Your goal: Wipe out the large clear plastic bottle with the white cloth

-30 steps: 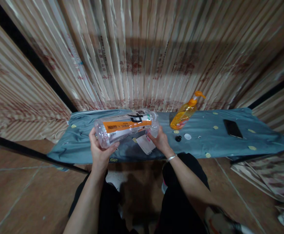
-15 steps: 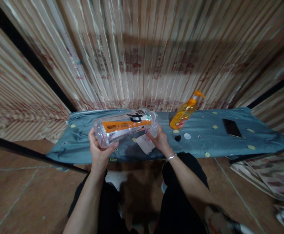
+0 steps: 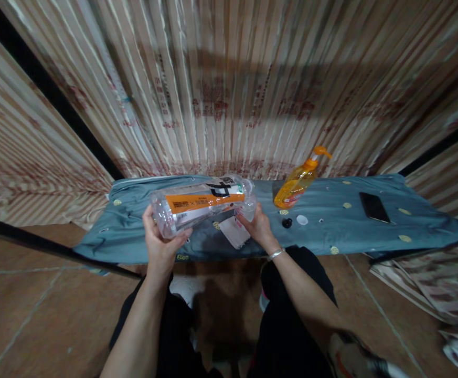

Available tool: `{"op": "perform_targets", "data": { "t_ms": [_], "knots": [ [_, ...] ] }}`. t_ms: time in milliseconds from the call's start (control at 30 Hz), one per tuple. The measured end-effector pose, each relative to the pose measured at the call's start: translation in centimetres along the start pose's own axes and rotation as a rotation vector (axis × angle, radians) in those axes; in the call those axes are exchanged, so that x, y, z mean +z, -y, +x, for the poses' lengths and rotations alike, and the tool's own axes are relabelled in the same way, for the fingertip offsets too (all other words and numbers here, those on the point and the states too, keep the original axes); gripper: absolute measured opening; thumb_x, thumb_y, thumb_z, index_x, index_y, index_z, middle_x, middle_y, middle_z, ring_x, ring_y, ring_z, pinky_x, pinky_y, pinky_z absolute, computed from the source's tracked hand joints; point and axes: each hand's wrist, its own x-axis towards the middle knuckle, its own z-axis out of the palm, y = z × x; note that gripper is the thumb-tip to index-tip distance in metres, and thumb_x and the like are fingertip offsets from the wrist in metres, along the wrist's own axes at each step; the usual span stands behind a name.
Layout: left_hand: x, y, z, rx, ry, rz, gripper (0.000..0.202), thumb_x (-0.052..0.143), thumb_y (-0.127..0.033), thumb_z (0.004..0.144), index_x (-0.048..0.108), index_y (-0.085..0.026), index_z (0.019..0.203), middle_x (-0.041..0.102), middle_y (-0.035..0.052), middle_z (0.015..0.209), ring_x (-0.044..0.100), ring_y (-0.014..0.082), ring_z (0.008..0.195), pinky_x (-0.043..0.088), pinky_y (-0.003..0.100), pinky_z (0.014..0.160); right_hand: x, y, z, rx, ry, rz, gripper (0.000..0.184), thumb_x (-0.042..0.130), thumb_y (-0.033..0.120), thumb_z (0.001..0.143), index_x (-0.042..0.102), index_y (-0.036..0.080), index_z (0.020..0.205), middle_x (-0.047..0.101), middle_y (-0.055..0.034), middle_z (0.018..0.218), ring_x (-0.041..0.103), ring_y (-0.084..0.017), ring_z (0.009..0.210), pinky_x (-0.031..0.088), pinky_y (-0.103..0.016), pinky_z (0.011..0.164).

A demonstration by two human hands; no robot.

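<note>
A large clear plastic bottle [image 3: 205, 202] with an orange, white and black label lies sideways between my two hands, raised over the cloth-covered table. My left hand [image 3: 162, 241] cups its base end at the left, thumb along the lower side. My right hand [image 3: 257, 226] is wrapped about the narrower end at the right; its fingers are partly hidden by the bottle. Under the bottle lies a pale cloth [image 3: 234, 232] on the tabletop, partly covered from view.
On the blue-green tablecloth [image 3: 331, 231] stands an orange pump bottle [image 3: 295, 186]. Close to it are a small black cap [image 3: 287, 223] and a white disc [image 3: 301, 220]. Farther right lies a black phone [image 3: 374, 207]. Striped curtains [image 3: 229, 94] hang behind the table.
</note>
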Motion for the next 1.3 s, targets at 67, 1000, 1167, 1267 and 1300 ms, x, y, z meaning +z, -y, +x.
{"op": "perform_targets", "data": {
  "t_ms": [67,1000,1167,1267,1300],
  "knots": [
    [-0.02,0.04,0.00,0.000,0.001,-0.003,0.097,0.104,-0.037,0.047,0.056,-0.029,0.131,0.065,0.0062,0.126,0.073,0.0238,0.108,0.065,0.033,0.087,0.02,-0.06,0.01,0.008,-0.003,0.003,0.052,0.076,0.036,0.086,0.051,0.021,0.128,0.080,-0.0099,0.104,0.079,-0.032,0.099,0.060,-0.039,0.082],
    [-0.21,0.20,0.03,-0.006,0.031,-0.006,0.095,0.103,-0.038,0.050,0.055,-0.029,0.132,0.064,0.0064,0.127,0.072,0.0248,0.109,0.064,0.038,0.093,0.40,-0.49,0.09,-0.023,-0.034,0.022,0.052,0.077,0.037,0.085,0.052,0.021,0.127,0.079,-0.0099,0.104,0.079,-0.032,0.096,0.061,-0.042,0.081],
    [-0.29,0.34,0.04,0.012,0.042,0.010,0.096,0.102,-0.040,0.051,0.054,-0.030,0.133,0.064,0.0065,0.127,0.072,0.0259,0.111,0.065,0.038,0.092,0.32,-0.46,0.10,-0.032,-0.040,0.033,0.050,0.076,0.036,0.085,0.053,0.022,0.126,0.079,-0.0091,0.103,0.079,-0.032,0.095,0.061,-0.043,0.080],
    [-0.28,0.35,0.07,0.002,0.035,0.005,0.097,0.103,-0.040,0.050,0.054,-0.029,0.133,0.064,0.0070,0.128,0.072,0.0263,0.111,0.065,0.039,0.092,0.17,-0.22,0.08,0.000,-0.021,0.017,0.052,0.077,0.035,0.084,0.051,0.021,0.127,0.079,-0.0099,0.106,0.079,-0.032,0.099,0.061,-0.041,0.082],
    [-0.26,0.33,0.08,-0.004,0.033,0.000,0.098,0.103,-0.039,0.049,0.054,-0.029,0.133,0.064,0.0071,0.127,0.072,0.0259,0.110,0.065,0.038,0.092,0.12,-0.13,0.07,0.002,-0.017,0.018,0.052,0.077,0.035,0.084,0.051,0.021,0.128,0.079,-0.0103,0.107,0.078,-0.033,0.100,0.060,-0.042,0.083]
  ]
}}
